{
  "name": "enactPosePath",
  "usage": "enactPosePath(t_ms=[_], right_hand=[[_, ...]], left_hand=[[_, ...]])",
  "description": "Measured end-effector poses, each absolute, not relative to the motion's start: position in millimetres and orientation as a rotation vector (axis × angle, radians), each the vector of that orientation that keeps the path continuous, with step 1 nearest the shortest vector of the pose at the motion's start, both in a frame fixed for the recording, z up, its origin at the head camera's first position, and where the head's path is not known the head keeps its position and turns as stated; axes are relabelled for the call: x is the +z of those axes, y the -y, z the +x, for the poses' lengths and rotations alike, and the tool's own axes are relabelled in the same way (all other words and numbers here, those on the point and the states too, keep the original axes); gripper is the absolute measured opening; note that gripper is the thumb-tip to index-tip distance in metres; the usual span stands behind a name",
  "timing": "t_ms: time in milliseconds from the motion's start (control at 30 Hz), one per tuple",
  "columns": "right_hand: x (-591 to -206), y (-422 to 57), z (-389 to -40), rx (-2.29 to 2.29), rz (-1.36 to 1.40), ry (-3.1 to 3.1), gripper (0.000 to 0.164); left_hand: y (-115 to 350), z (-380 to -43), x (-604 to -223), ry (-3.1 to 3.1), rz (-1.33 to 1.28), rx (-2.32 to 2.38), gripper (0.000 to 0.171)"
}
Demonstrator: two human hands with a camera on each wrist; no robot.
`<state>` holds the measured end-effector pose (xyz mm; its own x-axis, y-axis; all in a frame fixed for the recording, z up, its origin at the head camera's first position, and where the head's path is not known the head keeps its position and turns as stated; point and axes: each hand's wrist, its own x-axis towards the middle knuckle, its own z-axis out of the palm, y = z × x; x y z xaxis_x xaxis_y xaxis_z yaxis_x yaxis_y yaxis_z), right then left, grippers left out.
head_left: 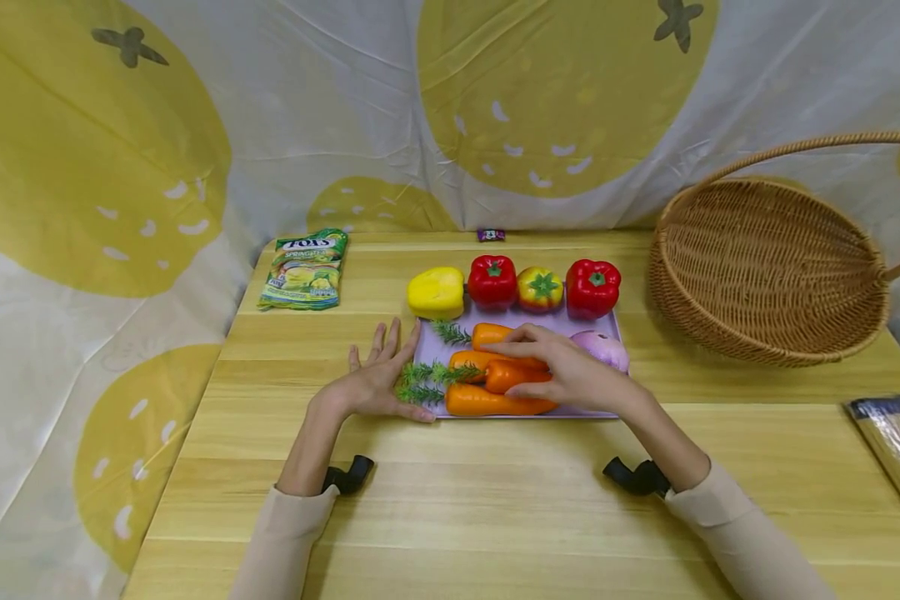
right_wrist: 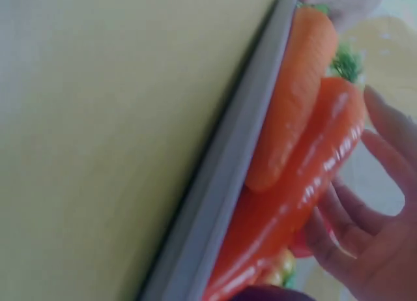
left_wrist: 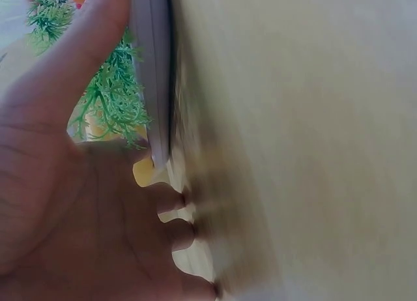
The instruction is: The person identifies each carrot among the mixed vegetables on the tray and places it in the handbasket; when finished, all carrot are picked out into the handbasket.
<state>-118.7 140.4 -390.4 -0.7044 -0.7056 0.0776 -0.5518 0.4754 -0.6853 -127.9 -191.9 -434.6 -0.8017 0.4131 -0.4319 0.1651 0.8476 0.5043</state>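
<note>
A shallow lilac tray (head_left: 521,317) holds several orange carrots (head_left: 487,402) with green tops (head_left: 420,395). At its left edge my left hand (head_left: 371,383) rests with fingers spread, the thumb along the front left corner. The left wrist view shows the thumb over the feathery leaves (left_wrist: 114,99). My right hand (head_left: 570,367) reaches over the carrots from the right, thumb and fingers apart around a glossy carrot (head_left: 506,375) lying on top. In the right wrist view loosely bent fingers (right_wrist: 342,213) lie along that carrot's side. A purple onion (head_left: 600,346) is partly behind this hand.
Along the tray's back stand a yellow pepper (head_left: 437,292), two red peppers (head_left: 492,282) and a red-yellow tomato (head_left: 540,289). A wicker basket (head_left: 772,267) stands back right, a green snack packet (head_left: 305,271) back left. A small purple packet (head_left: 491,236) and a foil pack (head_left: 896,450) lie farther off.
</note>
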Motion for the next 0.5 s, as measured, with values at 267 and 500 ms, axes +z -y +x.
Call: enactPosePath(t_ms=[267,500], right_hand=[[-395.5,-134.2,-114.5,-1.079,-1.016,-2.488,0.054],[-396.2,-131.9,-116.1,-1.113,-1.039,-2.482,0.045]], left_hand=[[191.4,-128.4,-438.0,-2.491,0.454,0.621,0.145],[190.7,-125.5,-435.2,-2.499,0.436,0.612,0.143]])
